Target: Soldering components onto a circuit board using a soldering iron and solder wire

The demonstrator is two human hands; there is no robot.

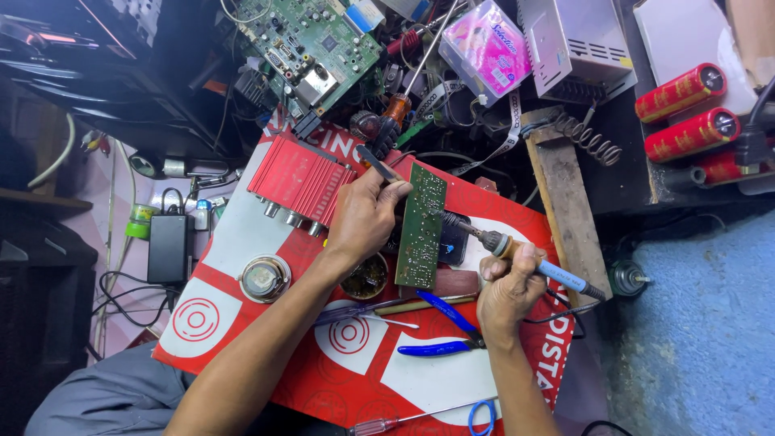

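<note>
Green rectangular circuit board (421,226) stands on edge over the red-and-white printed sheet (242,234) covering the worktop, beside the red finned metal amplifier case (300,182). Left hand (363,216) grips the board's upper edge together with metal tweezers (378,164). Right hand (507,289) is closed around the blue-handled soldering iron (529,258), tip at the board's right face. Risk: the upright board may tip under tip pressure, so the hot iron slides toward the left fingers.

The circuit board (421,224) stands on edge between the left hand (365,216) and the right hand (507,289). The soldering iron (529,260) lies in the right hand, tip toward the board. Pliers (446,329) lie just left of the right hand, a round tin (366,277) just below the left hand, and the amplifier box (300,179) to its left.
</note>
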